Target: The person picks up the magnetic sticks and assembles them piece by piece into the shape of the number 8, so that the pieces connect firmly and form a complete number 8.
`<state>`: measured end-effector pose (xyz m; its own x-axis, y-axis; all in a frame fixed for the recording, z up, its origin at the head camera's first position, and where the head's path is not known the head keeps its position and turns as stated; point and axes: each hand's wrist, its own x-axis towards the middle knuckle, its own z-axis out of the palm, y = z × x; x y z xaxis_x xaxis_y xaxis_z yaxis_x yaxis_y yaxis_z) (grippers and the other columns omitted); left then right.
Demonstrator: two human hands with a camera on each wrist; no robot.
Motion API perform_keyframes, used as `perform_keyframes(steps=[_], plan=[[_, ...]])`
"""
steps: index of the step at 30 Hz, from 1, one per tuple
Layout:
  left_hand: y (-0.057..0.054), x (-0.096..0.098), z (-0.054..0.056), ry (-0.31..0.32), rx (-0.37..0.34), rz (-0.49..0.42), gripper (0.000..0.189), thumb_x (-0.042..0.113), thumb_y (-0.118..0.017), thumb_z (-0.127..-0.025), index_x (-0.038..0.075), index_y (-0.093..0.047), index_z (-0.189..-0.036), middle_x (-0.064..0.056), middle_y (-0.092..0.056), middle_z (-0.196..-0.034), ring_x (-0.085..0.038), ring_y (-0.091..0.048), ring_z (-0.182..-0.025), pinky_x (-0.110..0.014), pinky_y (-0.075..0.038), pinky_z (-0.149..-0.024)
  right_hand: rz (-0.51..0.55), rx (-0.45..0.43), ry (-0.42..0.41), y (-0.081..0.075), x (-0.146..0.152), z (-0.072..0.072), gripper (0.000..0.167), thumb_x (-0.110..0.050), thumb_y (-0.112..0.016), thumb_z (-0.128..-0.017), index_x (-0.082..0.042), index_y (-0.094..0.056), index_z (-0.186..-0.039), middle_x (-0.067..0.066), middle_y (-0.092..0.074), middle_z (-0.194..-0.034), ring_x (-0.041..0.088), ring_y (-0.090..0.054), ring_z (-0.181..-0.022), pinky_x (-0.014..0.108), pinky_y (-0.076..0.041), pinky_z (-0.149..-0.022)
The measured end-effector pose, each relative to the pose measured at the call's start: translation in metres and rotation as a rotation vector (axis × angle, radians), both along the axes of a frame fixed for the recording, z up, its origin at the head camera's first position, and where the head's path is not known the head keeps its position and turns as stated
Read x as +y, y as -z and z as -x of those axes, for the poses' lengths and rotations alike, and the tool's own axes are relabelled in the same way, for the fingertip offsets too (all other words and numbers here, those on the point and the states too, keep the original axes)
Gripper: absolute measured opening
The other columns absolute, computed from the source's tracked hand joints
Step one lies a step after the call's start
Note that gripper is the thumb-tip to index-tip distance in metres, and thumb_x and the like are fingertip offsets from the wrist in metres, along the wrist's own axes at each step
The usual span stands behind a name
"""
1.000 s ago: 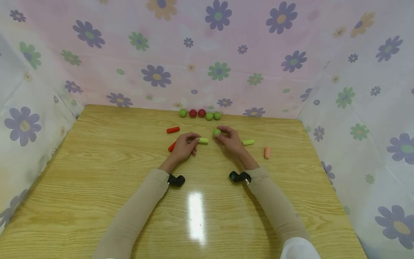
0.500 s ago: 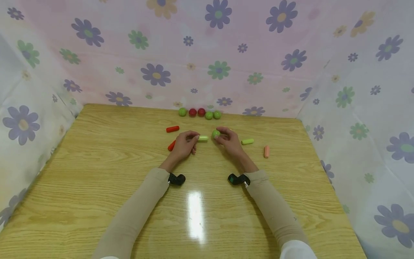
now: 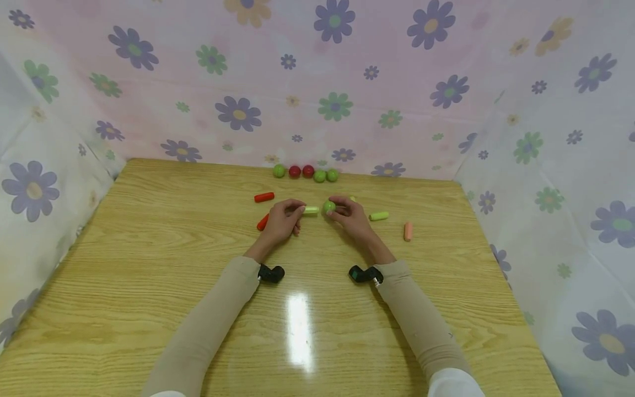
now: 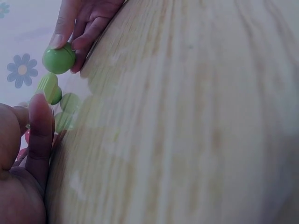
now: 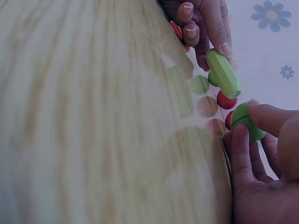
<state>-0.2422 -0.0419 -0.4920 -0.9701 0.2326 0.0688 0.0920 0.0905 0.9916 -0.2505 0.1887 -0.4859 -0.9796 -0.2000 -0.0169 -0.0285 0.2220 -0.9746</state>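
My left hand (image 3: 284, 223) pinches one end of a light green ridged rod (image 3: 311, 210), whose free end points right. In the right wrist view a small pale spot shows on that rod's (image 5: 224, 73) free tip. Between thumb and fingers, my right hand (image 3: 352, 219) holds a green ball (image 3: 329, 207) with a seam line around it (image 5: 246, 122). A small gap separates the rod tip from the ball in the head view. Beside my left hand lies a red rod (image 3: 263, 222), partly covered by it. A lime rod (image 3: 379, 216) lies just right of my right hand.
Along the table's back edge sits a row of green balls (image 3: 319, 176) and red balls (image 3: 295, 172). Another red rod (image 3: 264, 197) is behind my left hand. An orange rod (image 3: 408, 231) lies at the right. A yellowish piece (image 3: 353, 197) peeks out behind my right hand.
My right hand has brought the green ball slightly left and nearer to me. The rod in my left hand has risen slightly in the head view. A yellowish piece has become visible behind my right hand.
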Motion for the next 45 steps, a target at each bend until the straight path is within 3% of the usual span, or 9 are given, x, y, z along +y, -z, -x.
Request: perform_keyframes(steps=[3, 13, 23, 32, 37, 45], plan=[[0.0008, -0.0003, 0.0005, 0.004, -0.001, -0.005, 0.03, 0.018, -0.057, -0.106, -0.006, -0.066, -0.123, -0.031, -0.061, -0.081, -0.016, -0.055, -0.052, -0.027, -0.052, -0.048, 0.001, -0.001, -0.004, 0.0005, -0.0002, -0.0006, 0.041, -0.005, -0.067, -0.099, 0.001, -0.057, -0.138, 0.021, -0.056, -0.139, 0.033, -0.058, -0.125, 0.023, -0.05, -0.094], [0.0026, 0.0004, 0.002, 0.0, 0.009, 0.012, 0.026, 0.017, -0.057, -0.106, -0.002, -0.067, -0.121, -0.016, -0.062, -0.075, -0.014, -0.056, -0.051, -0.026, -0.052, -0.049, 0.02, 0.019, -0.043, 0.0013, 0.0002, -0.0007, 0.042, -0.002, -0.067, -0.098, 0.003, -0.057, -0.138, 0.023, -0.055, -0.139, 0.037, -0.058, -0.125, 0.022, -0.052, -0.094], [0.0041, 0.0011, 0.0025, 0.007, 0.018, 0.021, 0.024, 0.016, -0.057, -0.106, -0.001, -0.067, -0.119, -0.013, -0.06, -0.072, -0.014, -0.055, -0.051, -0.025, -0.052, -0.048, 0.018, 0.05, -0.07, 0.0013, 0.0003, -0.002, 0.041, 0.0, -0.069, -0.096, 0.005, -0.059, -0.135, 0.024, -0.059, -0.135, 0.034, -0.062, -0.12, 0.022, -0.053, -0.092], [0.0032, 0.001, 0.0015, 0.015, 0.028, 0.033, 0.028, 0.018, -0.058, -0.106, -0.003, -0.067, -0.121, -0.024, -0.062, -0.077, -0.015, -0.055, -0.052, -0.025, -0.051, -0.05, 0.047, 0.051, -0.046, -0.0008, -0.0011, -0.004, 0.041, 0.005, -0.07, -0.093, 0.008, -0.06, -0.133, 0.026, -0.058, -0.136, 0.036, -0.059, -0.123, 0.022, -0.053, -0.094], [0.0025, 0.0013, 0.0016, 0.011, 0.023, 0.041, 0.026, 0.017, -0.058, -0.105, -0.003, -0.067, -0.121, -0.019, -0.061, -0.075, -0.014, -0.055, -0.051, -0.024, -0.051, -0.049, 0.036, 0.067, -0.041, -0.0001, -0.0007, -0.0044, 0.04, 0.005, -0.07, -0.093, 0.009, -0.061, -0.131, 0.027, -0.059, -0.133, 0.035, -0.057, -0.122, 0.019, -0.052, -0.092], [0.0013, 0.001, -0.0002, 0.017, 0.033, 0.045, 0.028, 0.018, -0.059, -0.105, -0.003, -0.067, -0.121, -0.029, -0.062, -0.079, -0.016, -0.054, -0.052, -0.024, -0.05, -0.049, 0.047, 0.007, -0.02, 0.0019, -0.0004, -0.0054, 0.04, 0.002, -0.072, -0.092, 0.003, -0.063, -0.131, 0.023, -0.062, -0.127, 0.021, -0.062, -0.109, 0.019, -0.053, -0.087]])
